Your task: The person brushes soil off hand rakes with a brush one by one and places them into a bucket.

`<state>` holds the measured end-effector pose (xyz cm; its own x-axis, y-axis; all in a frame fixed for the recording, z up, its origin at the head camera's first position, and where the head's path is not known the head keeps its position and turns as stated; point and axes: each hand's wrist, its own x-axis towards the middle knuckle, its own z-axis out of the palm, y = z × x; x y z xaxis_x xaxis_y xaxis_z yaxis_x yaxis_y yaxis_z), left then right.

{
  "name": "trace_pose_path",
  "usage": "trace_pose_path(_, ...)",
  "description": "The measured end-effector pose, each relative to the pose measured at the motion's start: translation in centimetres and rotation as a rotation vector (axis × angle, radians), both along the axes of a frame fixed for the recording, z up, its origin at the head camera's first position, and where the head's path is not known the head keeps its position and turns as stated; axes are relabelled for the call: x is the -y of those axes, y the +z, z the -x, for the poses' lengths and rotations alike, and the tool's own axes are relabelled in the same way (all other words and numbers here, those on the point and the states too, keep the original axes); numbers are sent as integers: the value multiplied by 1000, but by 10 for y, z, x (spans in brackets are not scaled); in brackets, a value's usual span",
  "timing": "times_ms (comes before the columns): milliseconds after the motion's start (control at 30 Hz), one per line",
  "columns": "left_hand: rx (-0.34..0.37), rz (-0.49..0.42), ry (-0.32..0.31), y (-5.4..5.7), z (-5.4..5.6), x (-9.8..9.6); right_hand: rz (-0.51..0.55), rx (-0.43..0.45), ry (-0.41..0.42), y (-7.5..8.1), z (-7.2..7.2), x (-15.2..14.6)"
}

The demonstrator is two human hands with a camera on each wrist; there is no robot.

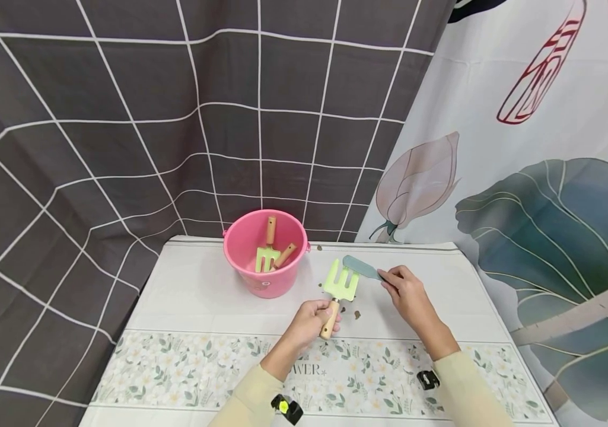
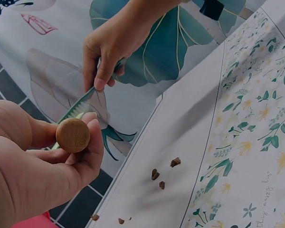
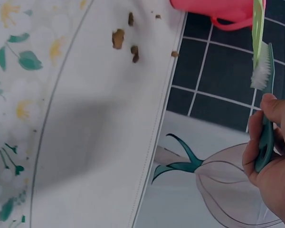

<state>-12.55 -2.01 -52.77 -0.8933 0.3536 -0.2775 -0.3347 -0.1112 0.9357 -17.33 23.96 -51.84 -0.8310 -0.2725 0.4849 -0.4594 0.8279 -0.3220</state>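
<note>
My left hand (image 1: pixel 311 323) grips the wooden handle of a light green garden fork (image 1: pixel 340 285), held above the table with its tines pointing away. In the left wrist view the round butt of the handle (image 2: pixel 73 135) sticks out between thumb and fingers. A teal brush (image 1: pixel 361 267) is pinched in my right hand (image 1: pixel 407 293). Seen from the right wrist, its white bristles (image 3: pixel 261 76) touch the fork's green head (image 3: pixel 258 35). Brown crumbs (image 1: pixel 357 314) lie on the table below the fork.
A pink bucket (image 1: pixel 265 287) stands at the back of the white table (image 1: pixel 186 290). Inside it are another green fork (image 1: pixel 268 258) and a second wooden-handled tool (image 1: pixel 285 255). A grey checked curtain (image 1: pixel 229 136) and a white printed one (image 1: pixel 437 95) hang behind.
</note>
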Motion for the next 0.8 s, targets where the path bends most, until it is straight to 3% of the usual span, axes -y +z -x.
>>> trace_pose_path(233, 11, -4, 8, 0, 0, -1, -17, 63, -69, 6, 12, -3)
trace_pose_path(400, 23, -8, 22, -1, 1, -1, -4, 98, -106, 9, 11, -7)
trace_pose_path(533, 28, -12, 25, -2, 1, -1, 18, 74, -64, 11, 3, -8)
trace_pose_path(800, 26, -36, 16, -1, 4, -3, 2, -13, 101, 12, -17, 5)
